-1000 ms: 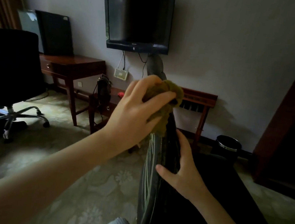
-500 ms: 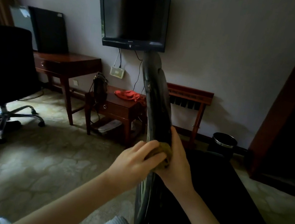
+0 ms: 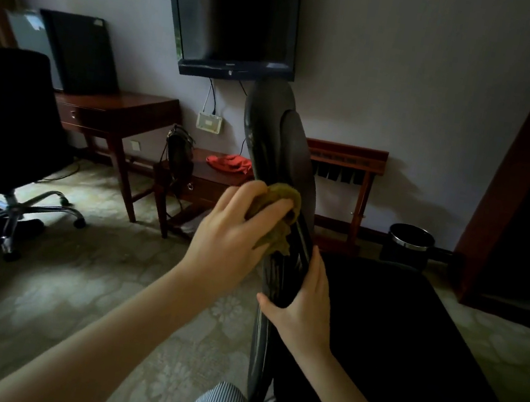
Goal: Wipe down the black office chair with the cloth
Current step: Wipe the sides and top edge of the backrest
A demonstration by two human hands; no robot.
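**Backrest edge under the cloth: swivel and missed-patch risks**

Black office chair (image 3: 280, 278) seen edge-on. The backrest (image 3: 276, 134) rises centre frame, with the seat (image 3: 407, 340) to its right.

Left hand (image 3: 235, 234) has its fingers curled round a wadded olive cloth (image 3: 280, 218) and presses it on the backrest's near edge, about midway up. Right hand (image 3: 306, 305) grips the backrest just below, thumb on the near side and fingers wrapped over the rim.

Risks, as judged:
- Sideways pressure from the cloth could turn or roll the chair if the right hand's hold slackens.
- The cloth is bunched, so little of it meets the surface and strips of the ribbed back may be missed.
- A stroke downward would run straight into the right hand, which sits in its path.

Hidden or unclear:
- Base and castors are out of frame below.
- The backrest's far face is turned away.
- The right fingertips are lost behind the rim.
- The seat is a dark mass, so dust or wet marks cannot be read.
- Armrests are possibly absent; cannot tell.
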